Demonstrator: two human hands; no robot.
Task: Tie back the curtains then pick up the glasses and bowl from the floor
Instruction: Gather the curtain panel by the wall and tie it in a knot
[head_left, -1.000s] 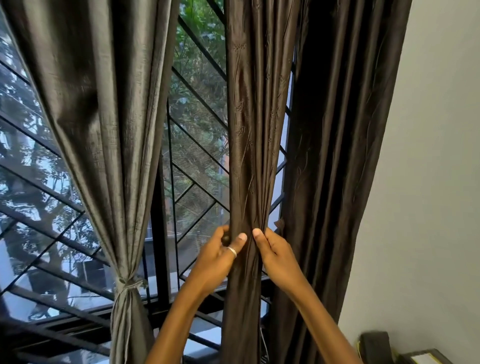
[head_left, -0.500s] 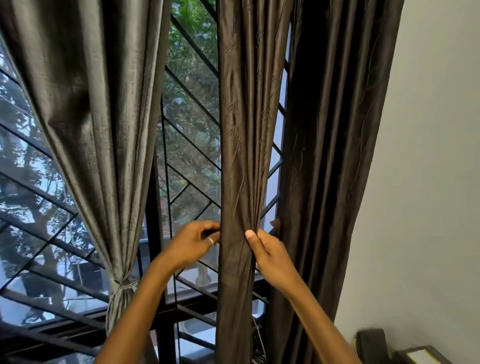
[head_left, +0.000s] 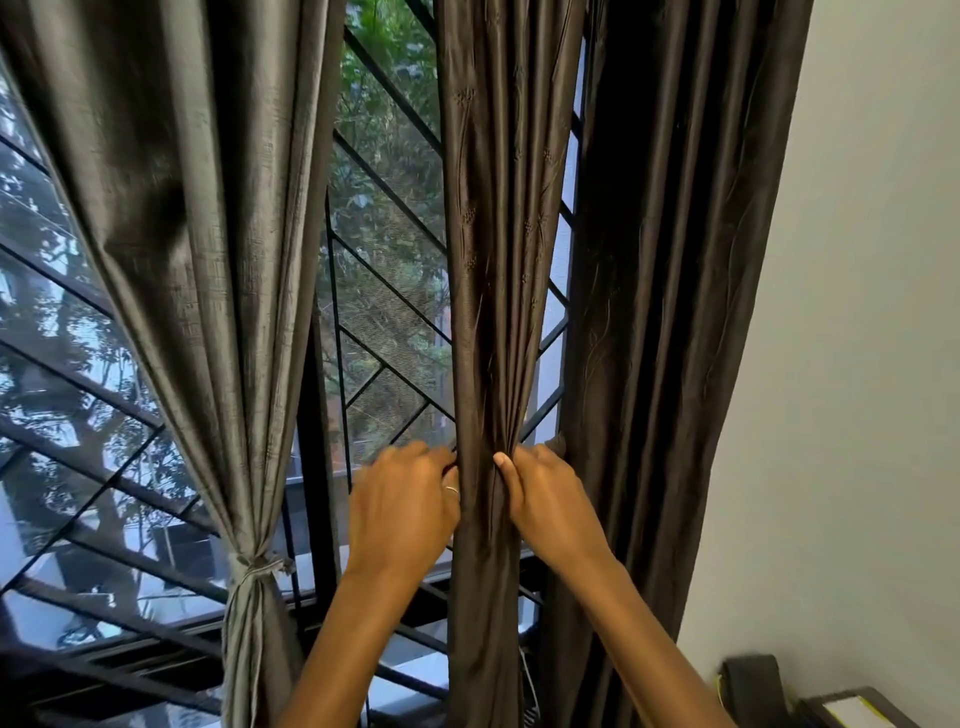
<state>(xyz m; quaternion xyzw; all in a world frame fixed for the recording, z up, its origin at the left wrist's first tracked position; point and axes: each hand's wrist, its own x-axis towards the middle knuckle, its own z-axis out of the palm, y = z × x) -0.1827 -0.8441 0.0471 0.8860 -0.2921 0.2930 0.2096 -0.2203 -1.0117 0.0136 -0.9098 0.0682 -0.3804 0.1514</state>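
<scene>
I can read no text, label or number anywhere here (the curtains I face carry only embroidery).

Middle curtain: dark brown, bunched into a thin strip and held on both sides.
Left grip: fingers are curled round the strip's left edge; a ring is worn.
Right grip: the strip's right edge is pinched, with the thumb in front.
Grey curtain: tied low down with a knot.
Far curtain: hung loose beside the wall.
Window bars: black and slanted; green trees are seen behind.
</scene>
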